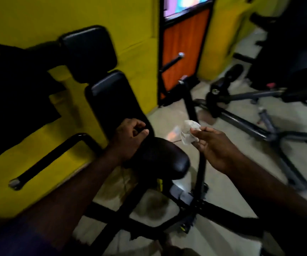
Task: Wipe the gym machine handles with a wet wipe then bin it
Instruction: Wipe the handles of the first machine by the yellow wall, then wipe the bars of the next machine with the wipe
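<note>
The right grip (217, 146) pinches the wet wipe (188, 133), held clear, likely for wiping. The left grip (128, 139) curls by the backrest (112, 100); whether it holds anything is unclear.

Twelve o'clock: blurred screen (187, 5) cut by the top edge. Two o'clock: dark machine (296, 45), details lost in shadow.

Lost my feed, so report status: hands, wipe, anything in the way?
Right hand pinches crumpled wet wipe, clear of the machine. Left hand curled at back pad's lower edge, grip unclear. Black handle bar untouched, unobstructed. No bin in view.
</note>
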